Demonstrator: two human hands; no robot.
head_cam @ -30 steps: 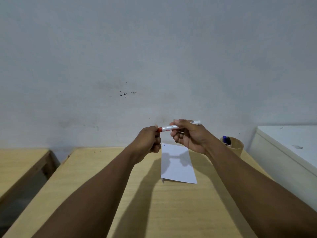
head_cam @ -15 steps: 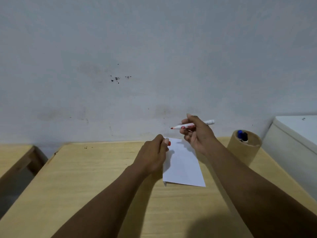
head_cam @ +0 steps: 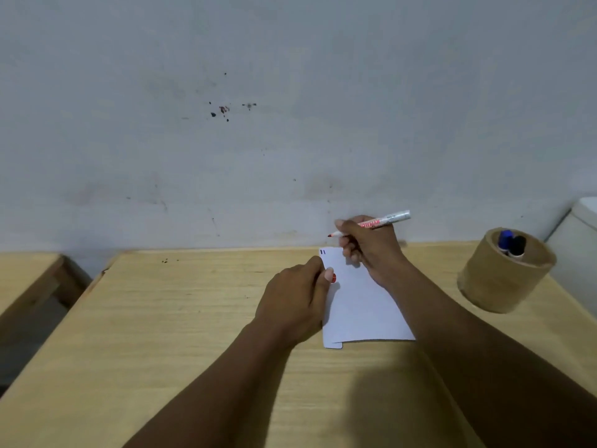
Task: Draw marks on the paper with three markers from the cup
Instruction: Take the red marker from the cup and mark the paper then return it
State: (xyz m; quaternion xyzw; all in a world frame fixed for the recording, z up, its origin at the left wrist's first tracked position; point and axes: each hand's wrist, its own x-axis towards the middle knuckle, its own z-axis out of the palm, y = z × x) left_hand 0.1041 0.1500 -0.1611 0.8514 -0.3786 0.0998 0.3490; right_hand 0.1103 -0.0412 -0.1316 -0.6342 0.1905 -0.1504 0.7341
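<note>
A white sheet of paper (head_cam: pixel 361 305) lies on the wooden table (head_cam: pixel 181 318), with two short dark marks (head_cam: pixel 322 252) at its far left corner. My right hand (head_cam: pixel 371 247) holds an uncapped red marker (head_cam: pixel 371 224) above the paper's far edge, tip pointing left. My left hand (head_cam: pixel 297 299) rests on the paper's left edge and is closed on the red cap (head_cam: pixel 333 278). A brown cup (head_cam: pixel 504 276) to the right holds a blue marker (head_cam: pixel 504 239) and a black marker (head_cam: pixel 518 245).
A grey wall rises right behind the table. A second wooden table (head_cam: pixel 26 279) stands at the left across a gap. A white box-like object (head_cam: pixel 578 240) sits at the right, behind the cup.
My left hand pulled the red cap off the marker and came down onto the paper's left edge. My right hand lowered the uncapped marker toward the paper. The view tilted down.
</note>
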